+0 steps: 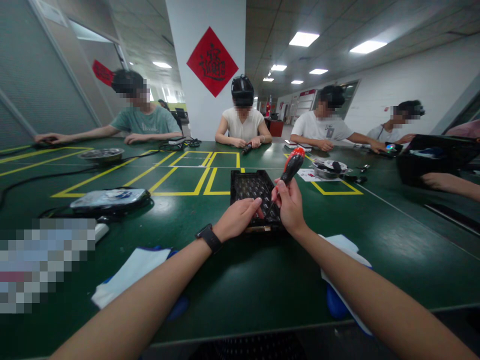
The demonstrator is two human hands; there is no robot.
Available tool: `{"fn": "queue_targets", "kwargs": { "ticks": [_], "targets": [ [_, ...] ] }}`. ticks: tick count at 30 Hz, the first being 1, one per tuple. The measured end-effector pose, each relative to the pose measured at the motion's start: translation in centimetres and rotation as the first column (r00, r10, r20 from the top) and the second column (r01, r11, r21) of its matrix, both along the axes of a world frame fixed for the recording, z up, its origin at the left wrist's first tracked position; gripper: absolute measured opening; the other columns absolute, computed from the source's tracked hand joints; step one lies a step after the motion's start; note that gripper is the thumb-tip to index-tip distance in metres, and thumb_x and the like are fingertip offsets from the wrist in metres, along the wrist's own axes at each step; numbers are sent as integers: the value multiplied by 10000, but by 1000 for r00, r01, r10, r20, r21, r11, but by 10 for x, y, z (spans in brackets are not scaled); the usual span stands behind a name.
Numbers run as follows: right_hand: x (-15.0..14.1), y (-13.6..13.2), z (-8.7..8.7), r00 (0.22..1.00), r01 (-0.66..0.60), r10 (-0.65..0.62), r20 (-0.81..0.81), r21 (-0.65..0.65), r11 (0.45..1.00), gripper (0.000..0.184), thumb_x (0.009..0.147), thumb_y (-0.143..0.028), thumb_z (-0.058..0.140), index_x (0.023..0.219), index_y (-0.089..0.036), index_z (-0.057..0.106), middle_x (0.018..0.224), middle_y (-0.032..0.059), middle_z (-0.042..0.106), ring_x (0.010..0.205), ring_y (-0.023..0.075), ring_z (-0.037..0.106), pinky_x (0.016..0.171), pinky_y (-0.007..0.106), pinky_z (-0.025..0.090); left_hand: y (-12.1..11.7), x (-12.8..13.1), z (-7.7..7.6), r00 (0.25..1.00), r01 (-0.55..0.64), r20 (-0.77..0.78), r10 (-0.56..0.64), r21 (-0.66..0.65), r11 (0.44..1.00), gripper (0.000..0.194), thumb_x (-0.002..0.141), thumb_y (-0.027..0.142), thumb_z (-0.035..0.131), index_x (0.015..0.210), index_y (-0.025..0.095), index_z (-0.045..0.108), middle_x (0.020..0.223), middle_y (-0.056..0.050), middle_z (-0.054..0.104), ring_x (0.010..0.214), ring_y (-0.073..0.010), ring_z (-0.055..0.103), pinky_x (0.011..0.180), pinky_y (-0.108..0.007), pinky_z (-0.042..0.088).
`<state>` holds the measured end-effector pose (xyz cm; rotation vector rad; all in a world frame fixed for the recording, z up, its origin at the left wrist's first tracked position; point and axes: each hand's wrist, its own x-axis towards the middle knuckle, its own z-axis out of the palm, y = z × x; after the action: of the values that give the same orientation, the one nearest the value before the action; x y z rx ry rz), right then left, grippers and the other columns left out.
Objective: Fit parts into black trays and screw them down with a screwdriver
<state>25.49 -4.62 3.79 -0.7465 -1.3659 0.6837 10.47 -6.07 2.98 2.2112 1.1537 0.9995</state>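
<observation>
A screwdriver (293, 165) with a red and black handle is in my right hand (290, 207). Its handle points up, and its shaft slants down toward a black tray with a bumpy or compartmented inside (252, 184), which lies on the green table. My left hand (240, 217), with a dark watch on the wrist, is over the tray's near left part. Its thumb and fingers come together near the screwdriver's lower end. Whatever they pinch is too small or hidden to make out.
White and blue gloves (131, 272) lie left of my forearms, and another glove (347, 255) lies right. A packaged device with cables (110, 199) and a metal bowl (102, 155) stand left. Another bowl (327, 170) is at right. Several people sit around the table.
</observation>
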Motion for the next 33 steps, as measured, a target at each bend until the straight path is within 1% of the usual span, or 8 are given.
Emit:
{"fn": "queue_targets", "kwargs": {
  "ticks": [9,15,24,29,33],
  "targets": [
    [0,0,0,1000,-16,16,-3,3,1000,244,852,-446,431,887,-210,481,564,-61,465,442,65,360,438,202,283,0,0,0,1000,8,2,-8,9,1000,609,898,492,180,715,161,657,712,-32,615,663,-129,534,672,-239,412],
    [1,2,0,1000,-17,17,-4,0,1000,247,853,-448,430,890,-209,478,565,-63,472,431,62,355,434,202,277,1,0,0,1000,-4,4,4,4,1000,615,896,501,174,737,158,659,736,-34,625,674,-131,541,687,-241,415],
    [0,2,0,1000,-12,12,-26,10,1000,245,856,-439,430,896,-202,479,562,-63,467,426,57,354,424,197,274,-1,-1,1,1000,-3,15,3,-1,1000,623,896,499,177,702,154,658,691,-28,611,646,-126,528,659,-234,401],
    [0,2,1,998,-3,5,-67,22,1000,240,856,-430,433,871,-194,476,555,-69,464,411,48,340,404,184,254,-1,-1,0,1000,-3,12,3,-13,1000,642,897,500,166,704,136,658,693,-35,612,654,-126,532,662,-230,396],
    [0,2,3,989,-3,5,-149,15,1000,235,851,-429,439,874,-196,461,554,-73,478,396,40,336,387,168,242,0,-1,0,1000,-8,-9,8,15,1000,625,905,476,159,715,147,656,695,-29,608,656,-123,532,663,-232,389]
  ]
}}
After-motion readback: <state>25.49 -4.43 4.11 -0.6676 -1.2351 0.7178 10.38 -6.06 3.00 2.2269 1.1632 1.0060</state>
